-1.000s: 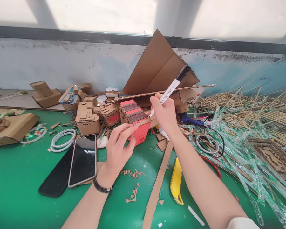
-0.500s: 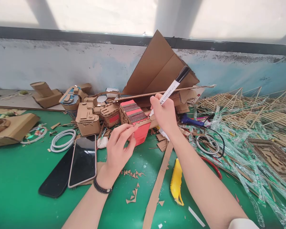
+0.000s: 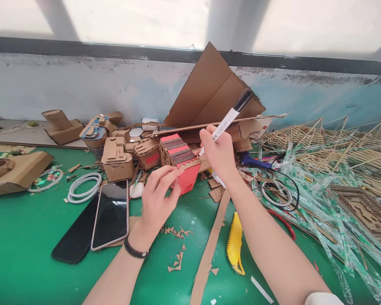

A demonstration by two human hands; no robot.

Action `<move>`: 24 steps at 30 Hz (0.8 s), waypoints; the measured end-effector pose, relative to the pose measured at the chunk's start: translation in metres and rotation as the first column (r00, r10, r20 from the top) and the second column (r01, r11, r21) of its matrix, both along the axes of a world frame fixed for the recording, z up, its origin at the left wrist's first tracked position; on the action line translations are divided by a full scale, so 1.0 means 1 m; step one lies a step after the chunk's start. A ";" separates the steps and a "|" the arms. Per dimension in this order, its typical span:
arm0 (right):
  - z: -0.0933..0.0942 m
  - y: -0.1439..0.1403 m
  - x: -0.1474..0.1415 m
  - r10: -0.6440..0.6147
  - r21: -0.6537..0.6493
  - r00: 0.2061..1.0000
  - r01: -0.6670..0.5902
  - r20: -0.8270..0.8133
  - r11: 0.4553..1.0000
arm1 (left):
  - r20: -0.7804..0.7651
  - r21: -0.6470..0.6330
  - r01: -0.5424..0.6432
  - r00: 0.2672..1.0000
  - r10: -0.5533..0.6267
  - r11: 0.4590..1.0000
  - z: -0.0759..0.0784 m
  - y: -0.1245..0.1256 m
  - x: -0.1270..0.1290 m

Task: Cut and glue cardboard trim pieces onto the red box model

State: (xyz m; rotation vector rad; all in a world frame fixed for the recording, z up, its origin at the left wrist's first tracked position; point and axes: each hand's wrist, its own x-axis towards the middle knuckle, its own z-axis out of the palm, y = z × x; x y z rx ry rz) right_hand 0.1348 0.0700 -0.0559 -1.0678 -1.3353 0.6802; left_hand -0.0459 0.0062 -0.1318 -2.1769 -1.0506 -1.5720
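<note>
While neither grip has visibly shifted, the left hand (image 3: 160, 192) pinches the cardboard strip (image 3: 191, 163), the right hand (image 3: 221, 151) grips the marker (image 3: 227, 119); work appears steady.

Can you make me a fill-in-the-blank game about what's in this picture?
1. The marker is held in the ____.
2. The left hand touches a zigzag-edged strip made of ____.
3. The beaded bracelet is coloured ____.
4. The tabletop is coloured ____.

Missing words: right hand; cardboard; black; green.
</note>
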 end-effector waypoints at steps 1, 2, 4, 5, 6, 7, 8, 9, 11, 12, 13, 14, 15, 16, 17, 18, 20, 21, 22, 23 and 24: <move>0.000 0.000 0.000 -0.027 0.021 1.000 0.027 -0.009 0.999 | -0.002 0.000 -0.006 1.000 0.006 1.000 0.000 0.000 0.000; 0.000 0.000 0.001 -0.056 0.045 0.998 0.057 -0.019 0.997 | -0.004 0.000 -0.009 1.000 0.009 1.000 0.000 0.000 0.000; 0.002 -0.001 0.001 -0.101 0.092 0.995 0.103 -0.023 0.990 | -0.008 0.001 -0.011 1.000 0.011 1.000 -0.001 0.000 -0.001; 0.004 -0.002 0.001 -0.115 0.109 0.993 0.116 -0.016 0.987 | -0.008 0.001 -0.009 1.000 0.009 1.000 -0.002 0.001 -0.001; 0.006 -0.003 0.001 -0.121 0.122 0.993 0.121 -0.007 0.985 | -0.007 0.001 -0.007 1.000 0.007 1.000 -0.002 0.001 -0.001; 0.008 -0.005 0.000 -0.119 0.126 0.993 0.118 0.002 0.985 | -0.004 0.001 -0.004 1.000 0.004 1.000 -0.003 0.001 -0.001; 0.010 -0.008 -0.001 -0.106 0.120 0.994 0.105 0.007 0.987 | 0.000 0.002 0.002 1.000 -0.002 1.000 -0.003 0.001 -0.002; 0.011 -0.010 -0.003 -0.082 0.106 0.997 0.081 0.005 0.991 | 0.006 0.004 0.010 1.000 -0.010 1.000 -0.004 0.002 -0.002; 0.014 -0.015 -0.005 -0.017 0.082 1.000 0.018 -0.007 0.996 | 0.026 0.002 0.033 0.999 -0.033 0.999 -0.004 0.002 -0.002; 0.015 -0.016 -0.007 0.012 0.079 1.000 -0.011 -0.012 0.997 | 0.034 -0.002 0.043 0.999 -0.043 0.999 -0.004 0.002 -0.002; 0.016 -0.018 -0.008 0.034 0.081 0.999 -0.033 -0.011 0.996 | 0.039 -0.005 0.049 0.998 -0.049 0.999 -0.004 0.002 -0.002; 0.017 -0.019 -0.008 0.050 0.082 0.999 -0.049 -0.007 0.995 | 0.040 -0.008 0.051 0.998 -0.051 0.999 -0.004 0.003 -0.002; 0.017 -0.019 -0.009 0.062 0.079 0.998 -0.062 -0.004 0.995 | 0.036 -0.010 0.049 0.998 -0.049 0.999 -0.004 0.003 -0.002; 0.017 -0.020 -0.009 0.074 0.069 0.997 -0.074 -0.003 0.995 | 0.028 -0.011 0.044 0.999 -0.043 0.999 -0.004 0.003 -0.002; 0.017 -0.020 -0.010 0.089 0.054 0.996 -0.089 -0.001 0.995 | 0.020 -0.012 0.039 0.999 -0.038 0.999 -0.004 0.003 -0.002; 0.017 -0.021 -0.010 0.104 0.041 0.995 -0.105 0.004 0.994 | 0.017 -0.015 0.036 0.999 -0.036 0.999 -0.004 0.003 -0.002; 0.016 -0.022 -0.012 0.135 0.025 0.990 -0.136 0.025 0.990 | 0.019 -0.022 0.036 0.999 -0.035 0.999 -0.004 0.003 -0.002; 0.015 -0.023 -0.013 0.151 0.020 0.988 -0.152 0.038 0.988 | 0.020 -0.025 0.035 0.999 -0.035 0.999 -0.004 0.003 -0.002; 0.015 -0.023 -0.015 0.168 0.013 0.985 -0.169 0.046 0.986 | 0.021 -0.026 0.034 0.999 -0.033 0.999 -0.004 0.003 -0.002; 0.014 -0.024 -0.016 0.182 0.003 0.982 -0.183 0.047 0.983 | 0.022 -0.026 0.032 0.999 -0.031 0.999 -0.004 0.003 -0.002; 0.014 -0.025 -0.017 0.193 -0.009 0.980 -0.193 0.043 0.981 | 0.024 -0.027 0.030 0.999 -0.029 0.999 -0.004 0.003 -0.002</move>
